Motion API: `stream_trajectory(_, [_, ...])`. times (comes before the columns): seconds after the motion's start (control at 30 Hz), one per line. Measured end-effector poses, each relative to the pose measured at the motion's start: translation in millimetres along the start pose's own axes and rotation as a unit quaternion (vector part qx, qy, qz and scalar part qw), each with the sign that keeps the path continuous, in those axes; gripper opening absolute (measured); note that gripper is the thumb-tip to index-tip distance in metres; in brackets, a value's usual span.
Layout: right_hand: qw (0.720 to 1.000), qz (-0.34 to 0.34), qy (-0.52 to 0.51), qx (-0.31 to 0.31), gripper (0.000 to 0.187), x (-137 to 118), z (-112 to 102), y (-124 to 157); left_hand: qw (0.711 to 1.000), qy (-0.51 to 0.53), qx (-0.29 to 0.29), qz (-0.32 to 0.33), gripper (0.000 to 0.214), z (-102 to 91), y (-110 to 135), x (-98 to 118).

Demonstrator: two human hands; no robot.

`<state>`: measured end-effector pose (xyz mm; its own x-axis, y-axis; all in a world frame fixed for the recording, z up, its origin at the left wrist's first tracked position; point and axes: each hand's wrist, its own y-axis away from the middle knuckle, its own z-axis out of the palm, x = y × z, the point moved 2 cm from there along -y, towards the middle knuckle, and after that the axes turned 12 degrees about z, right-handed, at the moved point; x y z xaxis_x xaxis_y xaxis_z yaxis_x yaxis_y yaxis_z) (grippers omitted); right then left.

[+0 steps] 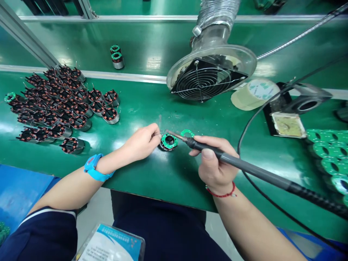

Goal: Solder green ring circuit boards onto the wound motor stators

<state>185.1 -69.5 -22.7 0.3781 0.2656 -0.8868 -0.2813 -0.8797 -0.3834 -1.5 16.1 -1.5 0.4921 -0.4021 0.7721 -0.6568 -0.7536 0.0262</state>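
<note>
My right hand [217, 163] grips a soldering iron [202, 145] by its dark handle. The iron's bent tip reaches over the upper edge of a motor stator [165, 148] topped with a green ring-shaped circuit board [170, 141]. At the stator's left side my left hand [144, 142] is closed, thumb and forefinger pinched together; what they hold, if anything, is too small to make out. Just behind the stator a loose green board ring [187, 133] lies on the bench, partly behind the iron.
Many wound stators [65, 98] crowd the bench at left. Two board-topped ones [117, 59] stand at the back. A fume extractor fan [201, 83] hangs ahead. Right are a tape roll [252, 94], an iron stand with sponge [286, 125], stacked green boards [330, 148] and the iron's cable [244, 136].
</note>
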Motion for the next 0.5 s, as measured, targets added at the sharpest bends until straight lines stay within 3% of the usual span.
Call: stream_trajectory(0.5, [0.999, -0.024, 0.016, -0.036, 0.018, 0.1, -2.4, 1.9, 1.0, 0.004, 0.018, -0.01, 0.016, 3.2, -0.9, 0.8])
